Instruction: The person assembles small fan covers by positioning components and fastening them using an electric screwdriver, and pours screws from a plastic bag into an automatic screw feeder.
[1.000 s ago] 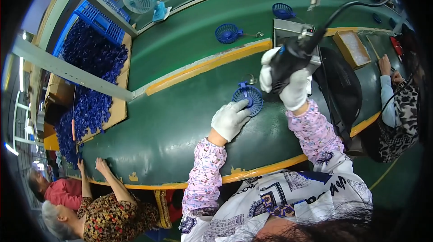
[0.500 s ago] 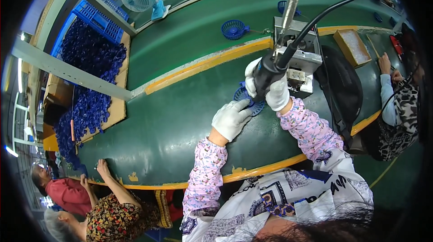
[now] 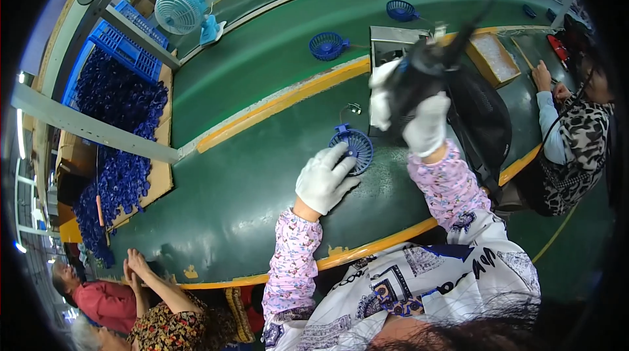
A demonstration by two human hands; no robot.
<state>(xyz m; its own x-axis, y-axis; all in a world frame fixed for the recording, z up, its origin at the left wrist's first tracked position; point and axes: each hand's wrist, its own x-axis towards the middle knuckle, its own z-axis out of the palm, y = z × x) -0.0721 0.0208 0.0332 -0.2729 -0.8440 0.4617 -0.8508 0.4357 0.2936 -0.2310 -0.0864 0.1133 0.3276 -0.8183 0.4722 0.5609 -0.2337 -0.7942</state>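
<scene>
In a white glove, my left hand (image 3: 324, 181) holds a round blue fan housing (image 3: 357, 148) at its left rim, some fingertips over it. The housing lies on the green bench, its slatted face up. From its top tab, a thin wire runs to a small metal piece (image 3: 354, 109). My right hand (image 3: 426, 125), also gloved, is wrapped around a black electric screwdriver (image 3: 419, 79), blurred by motion, above and right of the housing. A black cable leads up from the tool. Behind it stands a metal fixture (image 3: 393, 36), partly hidden.
Two more blue fan housings (image 3: 329, 46) lie on the green belt beyond the yellow edge. A heap of blue parts (image 3: 124, 109) and a turquoise fan (image 3: 180, 12) are at left. A black bag (image 3: 481, 118) and cardboard box (image 3: 495, 59) lie at right. Other people sit at both sides.
The screwdriver has come up and away from the fan housing, which now shows fully beside my left hand. My left hand has shifted slightly left. The view has turned a little.
</scene>
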